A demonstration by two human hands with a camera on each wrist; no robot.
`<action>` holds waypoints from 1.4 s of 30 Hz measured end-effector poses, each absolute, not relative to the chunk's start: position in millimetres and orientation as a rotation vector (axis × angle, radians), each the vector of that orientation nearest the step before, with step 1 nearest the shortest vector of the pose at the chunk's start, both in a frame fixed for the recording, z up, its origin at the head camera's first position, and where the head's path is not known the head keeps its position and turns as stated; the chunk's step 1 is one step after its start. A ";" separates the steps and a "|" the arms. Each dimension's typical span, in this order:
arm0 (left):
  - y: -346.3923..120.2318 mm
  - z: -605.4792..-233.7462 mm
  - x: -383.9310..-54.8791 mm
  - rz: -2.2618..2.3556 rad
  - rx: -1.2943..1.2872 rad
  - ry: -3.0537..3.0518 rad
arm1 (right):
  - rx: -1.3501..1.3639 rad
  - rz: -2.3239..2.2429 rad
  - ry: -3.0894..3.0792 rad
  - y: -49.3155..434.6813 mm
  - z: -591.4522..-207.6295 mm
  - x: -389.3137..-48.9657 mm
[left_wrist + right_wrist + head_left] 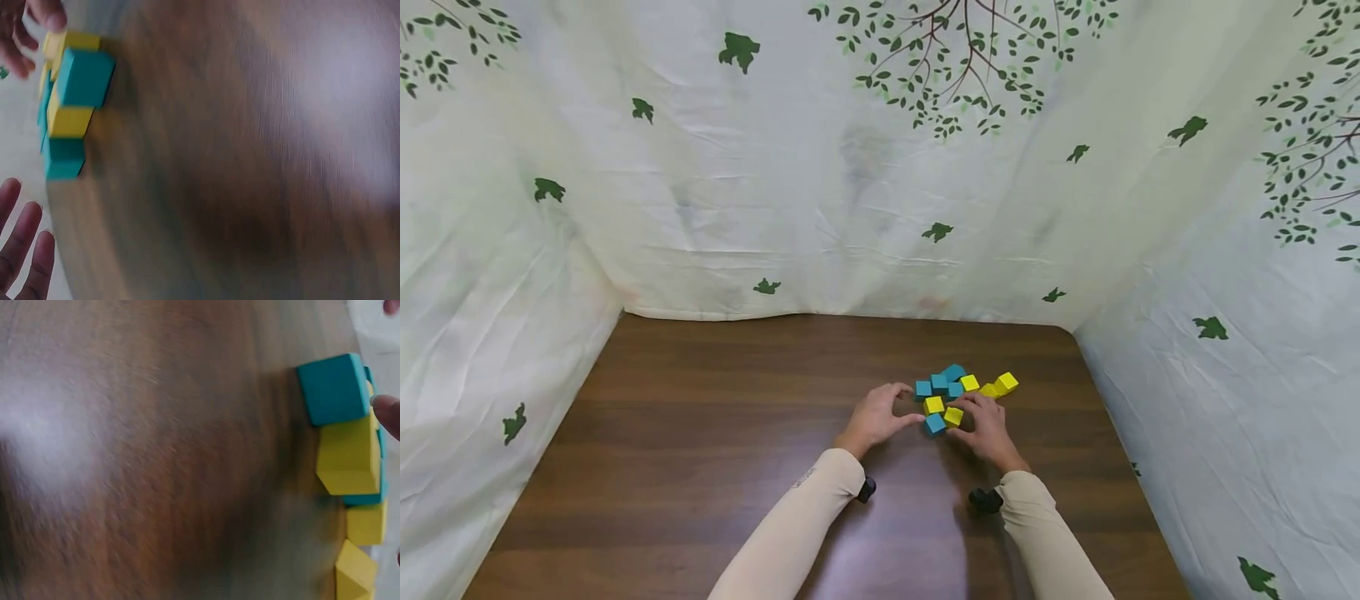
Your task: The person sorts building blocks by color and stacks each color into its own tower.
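Note:
In the head view, my left hand (877, 416) curves loosely at the left of the block group, thumb tip close to the nearest blue block (935, 425). Its fingers (28, 240) hang apart from the blocks in the left wrist view. My right hand (985, 427) has thumb and forefinger at either side of a yellow block (953, 417) and appears to pinch it. That yellow block stands against the near blue block. Another yellow block (933, 405) lies just behind them. Part of the right hand's grip is hidden.
Several more blue blocks (938, 383) and yellow blocks (1006, 382) lie close together behind the hands, trailing off to the right. All rest on a brown wooden table (737, 400). White leaf-printed cloth (820, 208) hangs along the table's back and both sides.

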State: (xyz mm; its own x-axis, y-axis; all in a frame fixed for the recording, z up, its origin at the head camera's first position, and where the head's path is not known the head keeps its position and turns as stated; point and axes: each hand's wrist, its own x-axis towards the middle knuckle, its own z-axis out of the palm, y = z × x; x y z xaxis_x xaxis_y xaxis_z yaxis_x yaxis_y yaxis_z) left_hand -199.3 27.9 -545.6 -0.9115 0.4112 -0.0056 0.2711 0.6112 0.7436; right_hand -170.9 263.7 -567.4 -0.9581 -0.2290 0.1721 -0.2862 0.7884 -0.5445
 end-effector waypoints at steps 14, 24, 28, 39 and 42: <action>68.2 -572.4 -183.3 1.057 0.462 2.740 | 0.377 0.927 -2.907 248.6 -583.5 -173.4; 70.9 -585.3 -174.3 0.874 0.462 2.874 | 0.456 0.875 -2.842 243.4 -592.4 -170.0; 73.1 -586.0 -175.4 0.792 0.514 2.888 | 0.436 0.871 -2.826 244.7 -594.0 -170.3; 71.5 -585.6 -177.6 0.807 0.526 2.852 | 0.444 0.857 -2.788 246.5 -601.0 -169.3; 69.5 -587.1 -177.3 0.837 0.561 2.854 | 0.433 0.870 -2.779 246.0 -601.4 -168.1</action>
State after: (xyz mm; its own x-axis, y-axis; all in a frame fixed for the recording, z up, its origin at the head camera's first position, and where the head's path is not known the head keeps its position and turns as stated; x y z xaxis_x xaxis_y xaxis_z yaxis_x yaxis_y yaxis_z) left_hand -177.3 69.5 -587.1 -0.9248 0.3803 -0.0062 0.3167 0.7790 0.5412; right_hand -168.1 246.0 -601.4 -0.9377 -0.2172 0.2711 -0.3329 0.7843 -0.5234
